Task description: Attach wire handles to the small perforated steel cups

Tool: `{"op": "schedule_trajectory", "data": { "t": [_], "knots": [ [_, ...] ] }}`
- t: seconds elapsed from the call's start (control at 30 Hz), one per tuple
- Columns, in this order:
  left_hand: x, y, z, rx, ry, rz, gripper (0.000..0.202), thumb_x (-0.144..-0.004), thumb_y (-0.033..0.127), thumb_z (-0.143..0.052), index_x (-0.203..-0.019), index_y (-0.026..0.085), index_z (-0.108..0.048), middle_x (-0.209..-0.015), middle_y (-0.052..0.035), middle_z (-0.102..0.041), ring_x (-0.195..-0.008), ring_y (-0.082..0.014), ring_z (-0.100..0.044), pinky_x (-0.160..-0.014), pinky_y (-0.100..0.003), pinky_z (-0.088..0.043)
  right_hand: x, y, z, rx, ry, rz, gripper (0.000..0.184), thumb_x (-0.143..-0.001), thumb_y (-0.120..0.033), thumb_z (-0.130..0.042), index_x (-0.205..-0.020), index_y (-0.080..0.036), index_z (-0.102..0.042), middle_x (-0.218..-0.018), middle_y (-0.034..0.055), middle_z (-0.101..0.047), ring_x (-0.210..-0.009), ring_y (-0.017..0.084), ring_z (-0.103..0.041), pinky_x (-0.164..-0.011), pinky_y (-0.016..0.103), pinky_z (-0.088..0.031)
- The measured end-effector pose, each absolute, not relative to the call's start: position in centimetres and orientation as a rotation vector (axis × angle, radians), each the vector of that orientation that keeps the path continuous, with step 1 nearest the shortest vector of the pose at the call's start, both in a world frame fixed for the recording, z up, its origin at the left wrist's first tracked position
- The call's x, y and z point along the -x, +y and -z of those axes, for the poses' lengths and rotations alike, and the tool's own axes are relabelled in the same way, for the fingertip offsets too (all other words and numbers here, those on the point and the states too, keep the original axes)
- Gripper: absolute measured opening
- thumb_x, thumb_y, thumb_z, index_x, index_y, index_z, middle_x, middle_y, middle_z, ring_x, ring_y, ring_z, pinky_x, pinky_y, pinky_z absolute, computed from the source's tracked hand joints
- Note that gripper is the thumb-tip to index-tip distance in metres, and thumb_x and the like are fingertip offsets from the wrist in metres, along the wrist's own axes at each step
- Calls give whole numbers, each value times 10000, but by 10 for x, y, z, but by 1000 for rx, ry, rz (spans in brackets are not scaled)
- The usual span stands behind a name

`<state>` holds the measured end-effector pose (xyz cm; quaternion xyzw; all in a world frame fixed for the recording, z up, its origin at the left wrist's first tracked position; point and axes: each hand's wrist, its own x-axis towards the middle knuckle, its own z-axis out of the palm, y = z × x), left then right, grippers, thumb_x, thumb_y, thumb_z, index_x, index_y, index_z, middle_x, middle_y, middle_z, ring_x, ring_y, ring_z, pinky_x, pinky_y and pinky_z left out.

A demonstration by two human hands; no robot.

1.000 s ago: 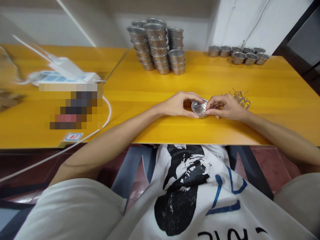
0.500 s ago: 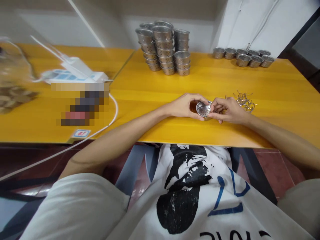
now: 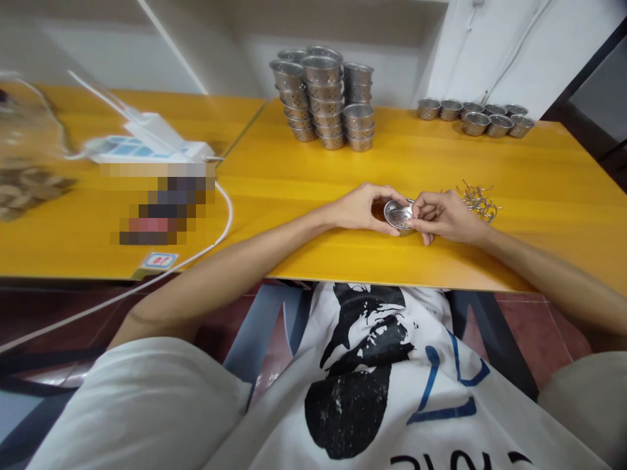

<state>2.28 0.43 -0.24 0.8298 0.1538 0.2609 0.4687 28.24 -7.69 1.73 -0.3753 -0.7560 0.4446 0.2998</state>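
A small perforated metal cup [image 3: 399, 217] stands above the tabletop near the front edge, its mouth facing up toward me. My left hand [image 3: 368, 207] is wrapped round the cup's left side, thumb in front and fingers behind. At the cup's right rim my right hand [image 3: 445, 217] is closed in a pinch, fingertips against the rim. What lies between those fingertips is too small to make out. Just beyond my right hand lies a pile of thin bent metal wires [image 3: 477, 201].
Tall stacks of similar metal cups [image 3: 324, 108] stand at the back middle. Several single cups [image 3: 475, 123] sit at the back right by the wall. To the left lie a white power strip [image 3: 147, 149], its cable [image 3: 229, 209], a blurred-out item and brown pieces [image 3: 29, 189].
The view has shifted slightly. Both hands stay at the cup, and the right fingers have moved only a little at its rim.
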Motion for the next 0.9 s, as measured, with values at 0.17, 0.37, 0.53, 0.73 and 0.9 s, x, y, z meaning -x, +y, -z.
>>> {"op": "schedule_trajectory", "data": {
  "t": [0.17, 0.37, 0.53, 0.73, 0.9],
  "knots": [
    [-24, 5, 2, -2047, 365, -641, 687, -694, 421, -1069, -1278, 154, -825, -1266, -154, -834, -1183, -296, -799, -1095, -450, -595, -283, -75, -23, 1016, -1995, -1253, 525, -877, -636, -948, -913, -199, -659, -603, 16, -751, -494, 156, -721, -505, 230, -559],
    [-24, 5, 2, -2039, 372, -645, 679, -692, 427, -1069, -1264, 154, -827, -1247, -146, -836, -1159, -290, -797, -1068, -441, -597, -284, -72, -30, 1004, -1981, -1371, 529, -852, -628, -976, -910, -195, -677, -623, 34, -768, -523, 169, -742, -521, 237, -583],
    [-25, 4, 0, -2008, 403, -630, 759, -649, 516, -1093, -1257, 153, -821, -1252, -150, -829, -1169, -297, -795, -1095, -458, -594, -285, -68, -29, 995, -1956, -1450, 521, -836, -605, -995, -903, -195, -680, -648, 40, -784, -533, 170, -747, -541, 248, -613],
    [-25, 7, 3, -1998, 416, -624, 784, -630, 535, -1100, -1260, 156, -827, -1262, -155, -827, -1195, -312, -787, -1121, -482, -588, -287, -64, -27, 964, -1956, -1478, 517, -864, -612, -973, -906, -190, -678, -680, 47, -802, -546, 166, -757, -580, 257, -637],
    [-24, 8, 4, -2015, 417, -634, 765, -648, 516, -1095, -1270, 158, -832, -1254, -154, -829, -1189, -308, -787, -1116, -478, -584, -288, -63, -28, 922, -1975, -1493, 521, -869, -620, -968, -914, -191, -676, -706, 49, -808, -581, 171, -773, -595, 260, -639]
  ]
}}
